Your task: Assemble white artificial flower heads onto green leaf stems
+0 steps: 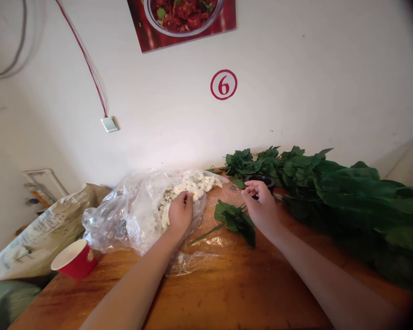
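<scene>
My left hand [181, 211] is closed at the edge of a pile of small white flowers [203, 182], its fingertips pinched on a white flower. The flowers lie in a crumpled clear plastic bag [124, 217]. My right hand [259, 201] is raised beside a dark round container [266, 180], its fingers curled but apart, with nothing visible between them. Between my hands, a green leafy stem [232, 217] lies on the plastic, its stalk pointing left.
A long heap of green artificial leaves [344, 188] covers the right side of the wooden table [206, 298]. At the left edge stands a red paper cup [76, 260], with a large sack [44, 233] beyond it. The wall rises behind.
</scene>
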Available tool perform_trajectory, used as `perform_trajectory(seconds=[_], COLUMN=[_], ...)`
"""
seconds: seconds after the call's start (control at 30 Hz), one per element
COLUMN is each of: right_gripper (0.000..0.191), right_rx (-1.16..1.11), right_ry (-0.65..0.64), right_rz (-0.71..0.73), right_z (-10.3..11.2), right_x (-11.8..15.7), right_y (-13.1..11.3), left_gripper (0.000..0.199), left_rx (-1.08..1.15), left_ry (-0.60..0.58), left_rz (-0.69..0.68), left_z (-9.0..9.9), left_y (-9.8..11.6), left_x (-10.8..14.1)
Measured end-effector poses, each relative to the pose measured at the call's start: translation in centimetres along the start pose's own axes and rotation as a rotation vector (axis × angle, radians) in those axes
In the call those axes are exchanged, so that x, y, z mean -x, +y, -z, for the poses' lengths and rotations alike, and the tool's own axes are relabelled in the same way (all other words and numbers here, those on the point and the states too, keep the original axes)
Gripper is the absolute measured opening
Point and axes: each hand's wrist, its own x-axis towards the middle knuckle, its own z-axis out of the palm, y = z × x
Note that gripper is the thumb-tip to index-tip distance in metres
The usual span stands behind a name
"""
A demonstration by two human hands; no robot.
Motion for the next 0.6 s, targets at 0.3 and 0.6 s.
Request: perform_trajectory(seconds=[0.3, 0.6], right_gripper=[0.023, 0.039], right_rx=[-0.043, -0.273], right_ry=[-0.351, -0.426], right_rz=[0.325, 0.181], right_z=[0.7, -0.3], right_x=[1.0, 1.6], right_y=[-2.7, -2.8], left_gripper=[0.018, 0.033], left_rx=[0.716, 0.426], left_ry=[0.298, -0.113], left_rz=[-0.185, -0.910], left_z=[-0.5, 0.7], left_y=[2.6, 4.1], left_x=[2.3, 4.7])
